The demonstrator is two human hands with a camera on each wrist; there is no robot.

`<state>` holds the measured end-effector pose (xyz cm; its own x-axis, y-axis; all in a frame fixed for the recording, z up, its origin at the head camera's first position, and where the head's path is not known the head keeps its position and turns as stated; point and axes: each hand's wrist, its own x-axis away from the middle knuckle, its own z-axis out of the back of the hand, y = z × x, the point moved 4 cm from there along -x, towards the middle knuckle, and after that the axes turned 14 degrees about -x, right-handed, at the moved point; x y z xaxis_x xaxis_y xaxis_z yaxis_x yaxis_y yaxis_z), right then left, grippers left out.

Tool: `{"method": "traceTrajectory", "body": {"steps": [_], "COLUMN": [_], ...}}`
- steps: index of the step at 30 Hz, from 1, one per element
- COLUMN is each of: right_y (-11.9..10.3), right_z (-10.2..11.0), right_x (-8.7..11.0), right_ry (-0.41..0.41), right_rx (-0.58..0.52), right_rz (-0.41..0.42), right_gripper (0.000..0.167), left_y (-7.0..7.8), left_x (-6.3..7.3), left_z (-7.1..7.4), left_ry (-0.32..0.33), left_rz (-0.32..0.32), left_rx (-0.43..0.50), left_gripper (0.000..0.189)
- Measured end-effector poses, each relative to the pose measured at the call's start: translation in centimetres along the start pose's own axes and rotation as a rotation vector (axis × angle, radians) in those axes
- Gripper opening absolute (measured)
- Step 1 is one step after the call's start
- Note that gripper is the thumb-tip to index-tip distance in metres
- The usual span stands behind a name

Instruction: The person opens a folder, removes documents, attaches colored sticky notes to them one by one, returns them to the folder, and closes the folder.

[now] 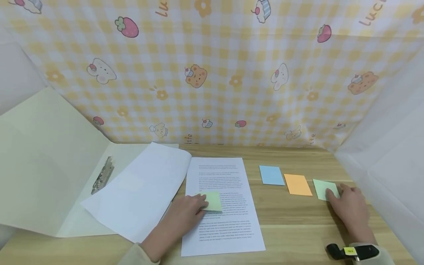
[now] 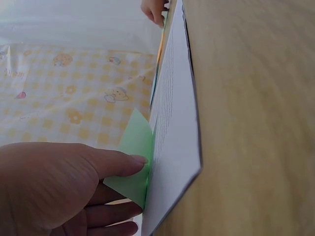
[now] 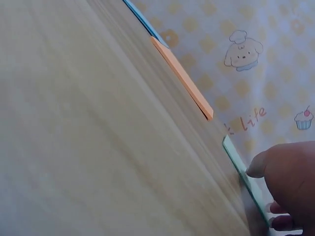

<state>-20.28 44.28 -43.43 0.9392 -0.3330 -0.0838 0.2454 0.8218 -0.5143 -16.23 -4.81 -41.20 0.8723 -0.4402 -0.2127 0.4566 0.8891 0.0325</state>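
My left hand [image 1: 187, 211] pinches a single green sticky note [image 1: 213, 201] over the printed sheet [image 1: 228, 235]. In the left wrist view the thumb lies on the face of that note, with fingers behind it; the note's lower edge meets the paper, and the rest tilts up. Over at the right, my right hand [image 1: 351, 206] holds a green sticky note pad [image 1: 321, 187] on the table, thumb on top and fingers at its edge. In the right wrist view, the pad [image 3: 236, 160] lies flat under the thumb.
Left of the orange sticky note pad [image 1: 298, 184] lies a blue one [image 1: 271, 175]. An open folder [image 1: 46, 158] with a metal clip [image 1: 102, 176] occupies the left side, a blank-faced sheet [image 1: 142, 187] turned over on it. A checked curtain [image 1: 218, 103] closes off the back.
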Motion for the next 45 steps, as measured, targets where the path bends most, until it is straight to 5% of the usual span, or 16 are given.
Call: {"method": "traceTrajectory", "body": {"steps": [4,9,15,23,29,35,45], "right_y": [-2.1,-8.3,-16.1,-22.6,-25.8,-27.5,-28.2], "right_z": [0.3,0.2,-2.2,-6.0,-9.2,-12.4,-15.0], "right_x": [0.7,3.0,6.9,11.8,14.3,15.8,15.7], "right_ry": [0.074,0.111,-0.021,-0.205,-0.390,-0.542,-0.712], "right_rx": [-0.023,-0.105,-0.207,-0.189,-0.081,-0.043,-0.152], "right_rz": [0.106,0.386,0.555,0.713,0.855,0.955,0.957], "right_gripper": [0.069,0.053,0.043,0.045,0.059,0.069,0.072], "left_y": [-0.1,-0.2,-0.2,-0.1,-0.4,-0.6,-2.0], "left_x": [0.1,0.2,0.3,0.9,1.2,1.5,2.0], "left_z": [0.0,0.0,0.2,0.4,0.2,-0.1,-0.1], "left_ry": [0.000,-0.002,-0.048,-0.068,-0.177,-0.221,-0.330], "left_rz": [0.006,-0.013,-0.038,-0.011,0.030,-0.011,-0.036], "left_rx": [0.011,0.019,0.017,-0.018,0.039,0.016,0.139], "left_gripper": [0.022,0.028,0.042,0.052,0.066,0.075,0.088]}}
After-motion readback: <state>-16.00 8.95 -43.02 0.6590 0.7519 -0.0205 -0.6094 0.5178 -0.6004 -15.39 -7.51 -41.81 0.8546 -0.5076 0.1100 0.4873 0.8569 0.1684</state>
